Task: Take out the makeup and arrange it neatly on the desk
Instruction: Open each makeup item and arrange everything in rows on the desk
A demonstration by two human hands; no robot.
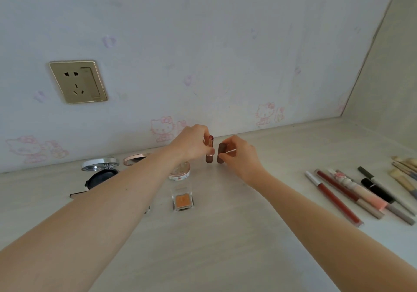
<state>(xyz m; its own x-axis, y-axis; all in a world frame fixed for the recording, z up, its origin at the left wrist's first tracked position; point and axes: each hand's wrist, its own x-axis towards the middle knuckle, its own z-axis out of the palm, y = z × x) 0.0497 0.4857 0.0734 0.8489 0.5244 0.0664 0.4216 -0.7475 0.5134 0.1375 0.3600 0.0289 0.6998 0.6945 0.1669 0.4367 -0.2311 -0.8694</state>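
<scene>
My left hand (pixel 191 142) grips an uncapped rose-gold lipstick (pixel 209 149), held upright with its red tip showing. Just to its right, my right hand (pixel 241 156) pinches the brown lipstick cap (pixel 221 154), also upright, a small gap apart from the tube. Both sit low over the pale desk (pixel 225 224) near the wall. Under my left forearm lie an open black cushion compact (pixel 101 174), a round mirror compact (pixel 135 159), a small round floral case (pixel 180 173) and a clear square orange eyeshadow (pixel 182 200).
At the right lie several lip glosses and pencils in a row (pixel 343 192), a black tube (pixel 376 193) and brushes (pixel 404 169). A gold wall socket (pixel 77 81) sits on the cartoon-cat wallpaper. A side wall closes the desk's right end.
</scene>
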